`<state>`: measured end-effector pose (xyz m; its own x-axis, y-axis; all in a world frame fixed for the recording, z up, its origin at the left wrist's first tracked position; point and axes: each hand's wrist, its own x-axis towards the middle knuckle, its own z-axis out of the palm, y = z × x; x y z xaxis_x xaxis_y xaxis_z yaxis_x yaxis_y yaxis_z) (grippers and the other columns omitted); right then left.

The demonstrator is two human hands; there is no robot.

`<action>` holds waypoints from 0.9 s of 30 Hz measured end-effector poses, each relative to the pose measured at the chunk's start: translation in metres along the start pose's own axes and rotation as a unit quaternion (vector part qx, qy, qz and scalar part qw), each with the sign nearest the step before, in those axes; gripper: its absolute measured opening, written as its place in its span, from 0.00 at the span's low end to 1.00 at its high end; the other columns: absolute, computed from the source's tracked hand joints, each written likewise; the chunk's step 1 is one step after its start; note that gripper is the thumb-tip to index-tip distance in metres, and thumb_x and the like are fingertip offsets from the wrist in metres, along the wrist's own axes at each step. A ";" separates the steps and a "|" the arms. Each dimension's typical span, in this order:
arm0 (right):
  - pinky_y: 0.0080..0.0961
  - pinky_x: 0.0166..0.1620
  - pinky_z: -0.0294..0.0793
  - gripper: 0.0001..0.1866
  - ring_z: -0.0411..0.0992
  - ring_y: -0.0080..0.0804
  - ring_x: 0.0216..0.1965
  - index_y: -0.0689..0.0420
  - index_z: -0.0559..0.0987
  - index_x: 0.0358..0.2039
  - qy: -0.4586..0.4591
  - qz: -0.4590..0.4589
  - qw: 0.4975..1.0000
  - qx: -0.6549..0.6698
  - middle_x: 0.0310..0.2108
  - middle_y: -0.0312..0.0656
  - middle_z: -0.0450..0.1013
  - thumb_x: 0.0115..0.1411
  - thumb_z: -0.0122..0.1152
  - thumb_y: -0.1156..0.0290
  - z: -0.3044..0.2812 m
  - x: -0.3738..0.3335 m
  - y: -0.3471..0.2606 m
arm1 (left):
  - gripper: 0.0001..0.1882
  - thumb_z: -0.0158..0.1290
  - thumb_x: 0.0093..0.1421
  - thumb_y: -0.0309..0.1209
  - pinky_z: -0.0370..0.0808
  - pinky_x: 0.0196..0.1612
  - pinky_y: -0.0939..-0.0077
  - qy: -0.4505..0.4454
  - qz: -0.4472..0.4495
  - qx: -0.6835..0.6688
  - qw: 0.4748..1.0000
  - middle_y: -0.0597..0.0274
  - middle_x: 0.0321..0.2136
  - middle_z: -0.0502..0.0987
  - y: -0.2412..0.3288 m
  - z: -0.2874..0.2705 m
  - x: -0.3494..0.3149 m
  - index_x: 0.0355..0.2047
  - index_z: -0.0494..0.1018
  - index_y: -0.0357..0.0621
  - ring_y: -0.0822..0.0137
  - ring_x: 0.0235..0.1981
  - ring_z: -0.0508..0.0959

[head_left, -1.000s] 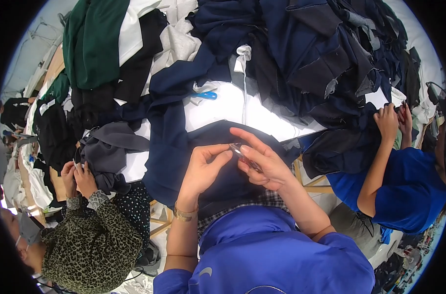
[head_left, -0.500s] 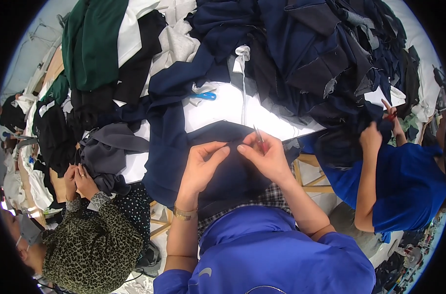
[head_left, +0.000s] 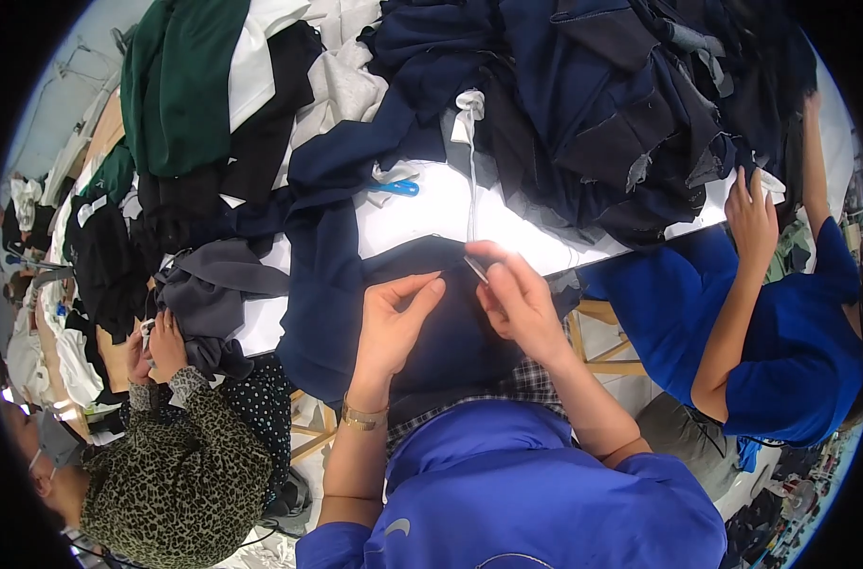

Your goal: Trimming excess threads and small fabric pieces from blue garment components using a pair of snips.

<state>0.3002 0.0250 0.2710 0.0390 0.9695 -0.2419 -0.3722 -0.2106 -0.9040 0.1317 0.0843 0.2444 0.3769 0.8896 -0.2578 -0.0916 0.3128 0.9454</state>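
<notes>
Dark navy fabric point(head_left: 431, 332) lies over my lap and up onto the table. My left hand point(head_left: 394, 318) pinches its upper edge between thumb and forefinger. To its right, my right hand point(head_left: 517, 303) is closed around small thread snips point(head_left: 476, 269). Their metal blades point up and left, a little apart from my left fingertips; the grip is hidden in my palm. A long sleeve-like navy piece point(head_left: 322, 190) runs from the cloth to the pile behind it.
A blue plastic tool point(head_left: 395, 187) and a white cord point(head_left: 470, 171) lie on the white tabletop point(head_left: 413, 213). Navy garments point(head_left: 602, 104) are heaped behind, green ones point(head_left: 180, 85) at the far left. A person in patterned sleeves point(head_left: 180, 465) handles grey cloth; another in blue point(head_left: 782, 370) reaches across at right.
My right hand has turned, and the snips' tips have swung left and lower. My left hand stays almost still. The co-worker at right has reached farther over the table.
</notes>
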 end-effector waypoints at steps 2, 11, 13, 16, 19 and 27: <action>0.13 0.26 0.61 0.15 0.61 0.14 0.21 0.58 0.68 0.50 0.017 -0.069 0.985 -0.155 0.22 0.30 0.65 0.65 0.48 0.66 0.001 0.002 0.008 | 0.10 0.56 0.56 0.26 0.70 0.35 0.87 -0.001 -0.002 -0.015 1.000 0.62 0.30 0.79 0.000 0.001 0.000 0.37 0.77 0.32 0.79 0.30 0.74; 0.12 0.20 0.56 0.10 0.57 0.12 0.16 0.55 0.68 0.44 -0.015 -0.024 0.995 -0.099 0.18 0.31 0.64 0.67 0.44 0.65 0.000 0.004 0.007 | 0.10 0.56 0.56 0.25 0.70 0.37 0.87 -0.005 -0.006 -0.016 1.000 0.60 0.31 0.80 -0.001 0.001 0.000 0.38 0.77 0.32 0.78 0.31 0.74; 0.11 0.17 0.54 0.10 0.55 0.11 0.13 0.54 0.67 0.45 -0.033 0.010 0.997 -0.064 0.18 0.31 0.64 0.67 0.43 0.64 0.000 0.004 0.006 | 0.10 0.56 0.56 0.25 0.70 0.37 0.87 -0.003 -0.005 -0.012 1.000 0.60 0.31 0.80 -0.001 0.002 0.000 0.38 0.77 0.32 0.78 0.31 0.74; 0.10 0.12 0.47 0.11 0.50 0.10 0.09 0.52 0.66 0.47 -0.040 0.058 0.997 0.009 0.18 0.32 0.64 0.68 0.40 0.62 0.003 0.004 0.008 | 0.11 0.56 0.56 0.26 0.70 0.37 0.87 -0.002 0.002 -0.031 1.000 0.60 0.31 0.79 -0.002 0.005 0.000 0.38 0.77 0.32 0.79 0.31 0.74; 0.10 0.10 0.43 0.12 0.48 0.11 0.07 0.50 0.66 0.48 -0.029 0.079 0.994 0.063 0.18 0.33 0.65 0.68 0.39 0.62 0.004 0.003 0.011 | 0.11 0.56 0.57 0.26 0.70 0.38 0.87 0.003 -0.005 -0.038 0.999 0.61 0.32 0.79 -0.004 0.009 -0.002 0.39 0.77 0.32 0.79 0.32 0.74; 0.10 0.09 0.42 0.14 0.47 0.12 0.07 0.47 0.63 0.53 -0.051 0.111 0.979 0.163 0.21 0.37 0.64 0.69 0.37 0.61 0.004 0.001 0.012 | 0.11 0.54 0.58 0.25 0.70 0.40 0.87 0.024 0.015 -0.091 0.995 0.60 0.34 0.79 -0.012 0.017 -0.004 0.41 0.76 0.33 0.78 0.34 0.74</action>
<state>0.2923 0.0236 0.2612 -0.1619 0.9157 -0.3679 -0.6383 -0.3815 -0.6686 0.1468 0.0710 0.2376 0.3274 0.9132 -0.2425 -0.2705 0.3365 0.9020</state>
